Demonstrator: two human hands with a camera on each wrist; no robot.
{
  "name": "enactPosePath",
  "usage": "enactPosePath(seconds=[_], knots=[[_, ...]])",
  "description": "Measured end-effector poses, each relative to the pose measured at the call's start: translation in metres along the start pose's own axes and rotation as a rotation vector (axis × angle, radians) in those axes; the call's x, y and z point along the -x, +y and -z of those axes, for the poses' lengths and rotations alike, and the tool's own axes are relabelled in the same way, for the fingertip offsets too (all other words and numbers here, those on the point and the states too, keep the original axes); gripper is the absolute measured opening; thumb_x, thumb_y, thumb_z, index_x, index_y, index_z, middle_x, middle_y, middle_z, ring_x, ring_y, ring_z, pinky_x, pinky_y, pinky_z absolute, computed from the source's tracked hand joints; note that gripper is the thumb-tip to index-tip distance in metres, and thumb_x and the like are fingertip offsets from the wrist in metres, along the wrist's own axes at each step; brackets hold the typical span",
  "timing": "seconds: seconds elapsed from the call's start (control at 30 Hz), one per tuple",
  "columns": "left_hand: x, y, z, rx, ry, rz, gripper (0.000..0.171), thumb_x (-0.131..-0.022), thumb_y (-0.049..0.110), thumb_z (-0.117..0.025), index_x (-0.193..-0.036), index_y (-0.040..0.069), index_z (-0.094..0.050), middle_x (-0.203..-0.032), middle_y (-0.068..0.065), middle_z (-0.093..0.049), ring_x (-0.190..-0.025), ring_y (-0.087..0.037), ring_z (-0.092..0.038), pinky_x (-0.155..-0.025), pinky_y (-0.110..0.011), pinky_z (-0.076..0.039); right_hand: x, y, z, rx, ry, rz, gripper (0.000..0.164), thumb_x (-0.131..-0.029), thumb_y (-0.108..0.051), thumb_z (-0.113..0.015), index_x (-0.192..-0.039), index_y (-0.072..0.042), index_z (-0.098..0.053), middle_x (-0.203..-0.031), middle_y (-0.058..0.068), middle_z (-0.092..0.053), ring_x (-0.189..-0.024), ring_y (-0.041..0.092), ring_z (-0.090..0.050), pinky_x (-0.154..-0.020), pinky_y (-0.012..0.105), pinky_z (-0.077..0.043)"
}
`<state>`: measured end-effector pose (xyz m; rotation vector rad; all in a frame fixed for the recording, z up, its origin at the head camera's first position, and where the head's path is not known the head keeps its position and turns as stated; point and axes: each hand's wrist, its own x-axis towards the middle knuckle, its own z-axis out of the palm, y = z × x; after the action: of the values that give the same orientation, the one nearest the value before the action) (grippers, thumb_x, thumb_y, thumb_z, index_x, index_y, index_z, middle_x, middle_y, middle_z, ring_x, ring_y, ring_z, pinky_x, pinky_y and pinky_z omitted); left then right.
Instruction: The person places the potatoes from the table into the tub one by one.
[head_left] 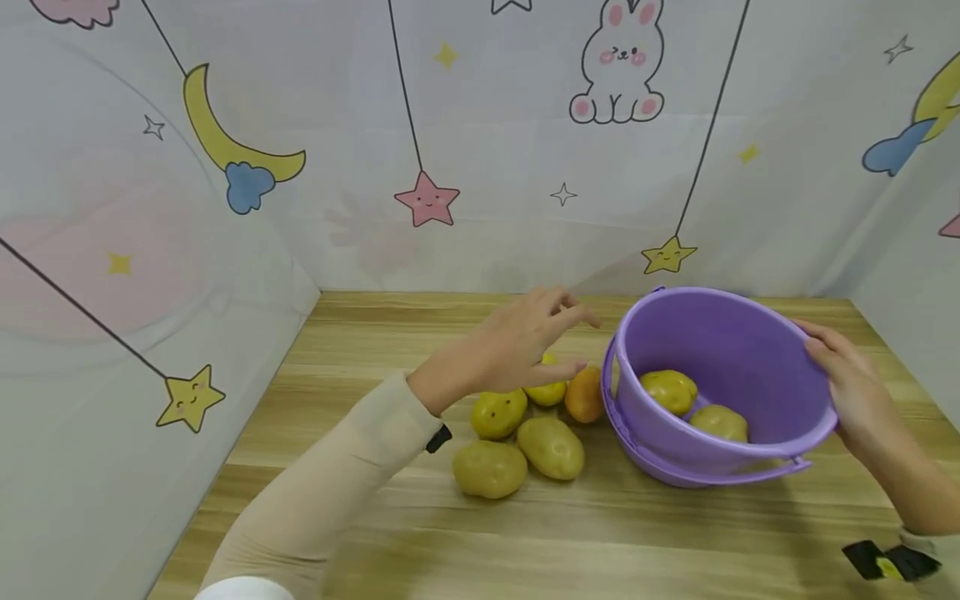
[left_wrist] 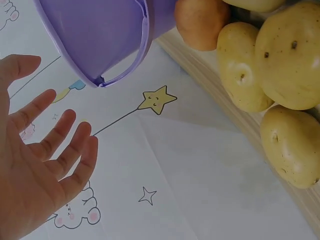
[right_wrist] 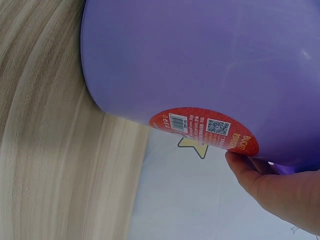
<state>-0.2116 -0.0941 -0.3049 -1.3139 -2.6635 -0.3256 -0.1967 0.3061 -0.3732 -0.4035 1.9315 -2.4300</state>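
A purple bucket (head_left: 720,342) stands tilted on the table, its mouth turned toward the head camera. My right hand (head_left: 858,396) grips its rim at the right, thumb on the inside. Two potatoes (head_left: 669,392) lie in the bucket. My left hand (head_left: 517,342), fingers loosely spread and holding nothing, hovers above a group on the table left of the bucket. That group has several yellowish potatoes (head_left: 551,448) and an orange-brown one (head_left: 584,394) close by the bucket's side. The left wrist view shows the palm of this hand, with the bucket's handle (left_wrist: 142,52) hanging beyond.
The wood-grain table (head_left: 420,550) runs back to a white cloth wall (head_left: 495,150) printed with stars, moons and a rabbit. Cloth also closes off the left and right sides. A red label (right_wrist: 205,129) is stuck on the bucket's outer wall.
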Motion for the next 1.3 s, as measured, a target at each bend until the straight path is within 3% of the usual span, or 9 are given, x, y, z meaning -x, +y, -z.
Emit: enactPosePath(seconds=[0.17,0.37,0.6,0.77,1.03,1.3], knots=[[0.014,0.005,0.001,-0.041,-0.051,-0.021,0.046,-0.099,0.044,-0.054,-0.139,0.022,-0.050,-0.132,-0.005,-0.049,-0.114,-0.019,-0.049,-0.093,-0.033,-0.044,0.000,-0.001,-0.001,0.013,-0.004,0.013,0.043,-0.107,-0.003,-0.034,-0.119,-0.023,-0.070,-0.104,-0.006,-0.070,-0.080,0.011,-0.069,-0.062,0.023,-0.055],[0.027,0.009,-0.003,-0.066,-0.048,-0.062,0.045,-0.097,0.043,-0.057,-0.136,0.020,-0.052,-0.127,-0.006,-0.051,-0.104,-0.019,-0.052,-0.083,-0.031,-0.047,0.000,-0.002,-0.001,0.011,-0.004,0.005,0.043,-0.107,-0.003,-0.034,-0.119,-0.022,-0.070,-0.104,-0.005,-0.070,-0.080,0.011,-0.069,-0.061,0.024,-0.055],[0.045,0.014,-0.008,0.025,-0.099,-0.072,0.047,-0.097,0.041,-0.059,-0.137,0.018,-0.052,-0.125,-0.004,-0.052,-0.104,-0.016,-0.051,-0.091,-0.032,-0.044,0.001,-0.002,-0.003,0.021,0.010,-0.005,0.043,-0.107,-0.003,-0.035,-0.118,-0.024,-0.071,-0.101,-0.005,-0.071,-0.077,0.012,-0.069,-0.059,0.024,-0.055],[0.058,0.016,-0.014,-0.012,-0.149,-0.092,0.048,-0.096,0.041,-0.059,-0.137,0.016,-0.053,-0.125,-0.006,-0.053,-0.106,-0.018,-0.052,-0.092,-0.033,-0.044,0.000,-0.001,-0.004,0.013,0.003,-0.010,0.043,-0.107,-0.003,-0.034,-0.119,-0.024,-0.071,-0.102,-0.005,-0.071,-0.078,0.012,-0.069,-0.060,0.025,-0.055],[0.079,0.015,-0.023,-0.028,-0.180,-0.042,0.045,-0.097,0.042,-0.061,-0.135,0.020,-0.054,-0.124,-0.003,-0.052,-0.100,-0.017,-0.051,-0.084,-0.031,-0.046,0.000,-0.001,-0.004,0.024,0.006,-0.008,0.043,-0.107,-0.004,-0.035,-0.119,-0.024,-0.070,-0.102,-0.006,-0.070,-0.080,0.010,-0.069,-0.061,0.024,-0.055],[0.093,0.012,-0.030,-0.094,-0.203,-0.031,0.052,-0.096,0.045,-0.061,-0.139,0.018,-0.053,-0.126,-0.005,-0.052,-0.103,-0.018,-0.050,-0.089,-0.034,-0.044,-0.001,-0.002,-0.003,0.018,-0.006,-0.005,0.042,-0.107,-0.004,-0.035,-0.121,-0.023,-0.070,-0.103,-0.005,-0.070,-0.080,0.011,-0.069,-0.061,0.025,-0.055]])
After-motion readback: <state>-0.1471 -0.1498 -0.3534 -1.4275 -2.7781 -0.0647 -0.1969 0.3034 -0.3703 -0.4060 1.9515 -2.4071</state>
